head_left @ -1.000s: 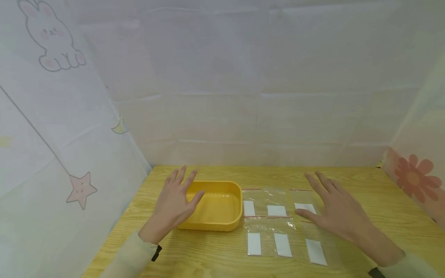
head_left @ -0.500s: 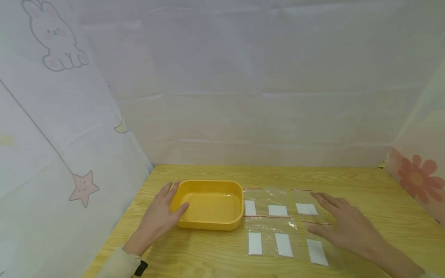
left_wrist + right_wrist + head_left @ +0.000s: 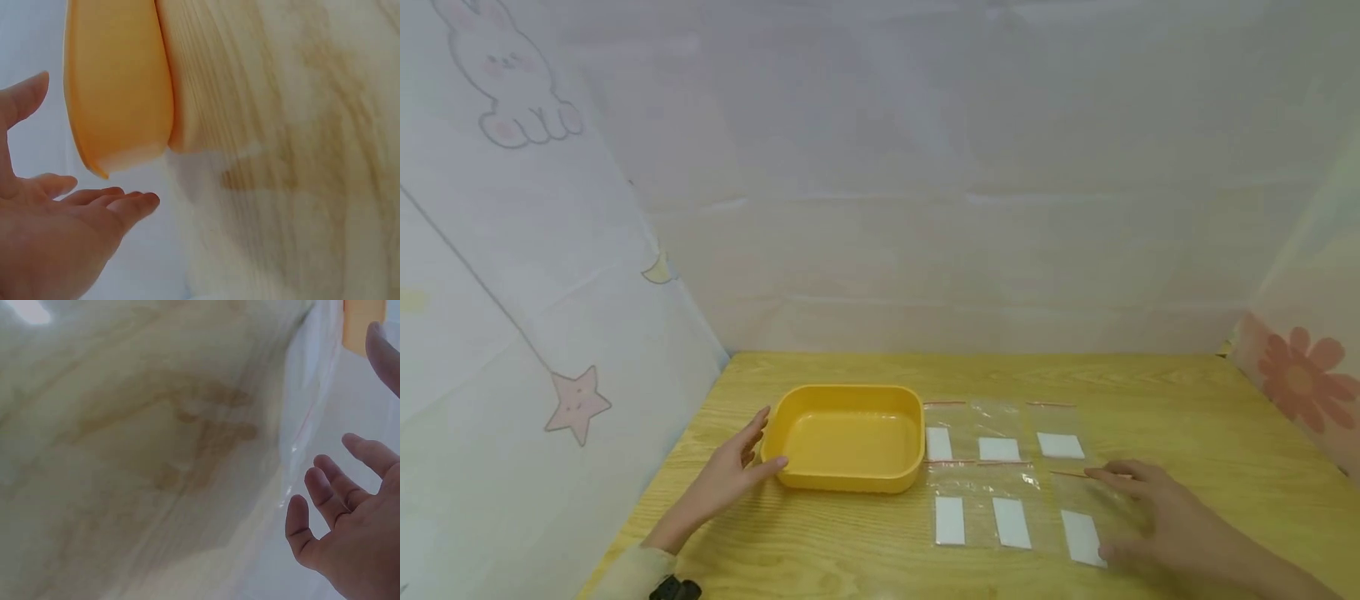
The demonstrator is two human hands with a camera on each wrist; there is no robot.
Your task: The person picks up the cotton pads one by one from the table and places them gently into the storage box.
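A yellow plastic basin (image 3: 850,482) stands on the table with nothing in it. My left hand (image 3: 722,479) is at its left side, thumb by the front left corner; in the left wrist view a gap shows between the loosely spread fingers and the basin wall (image 3: 119,81). To the basin's right lie several clear zip bags with white labels and red seal lines, in two rows. Over the right edge of the front right bag (image 3: 1071,496) hovers my right hand (image 3: 1168,521). Its slightly bent fingers (image 3: 319,487) hold nothing in the right wrist view.
The wooden table (image 3: 820,550) meets a pale cloth wall (image 3: 880,250) at the back. Printed cloth walls (image 3: 625,375) flank it on the left and right. The bags lie close against the basin's right side.
Both hands have come down toward the table. The left moved outward and down to the basin's left side; the right moved down and rightward over the front right bag. Basin and bags stay put.
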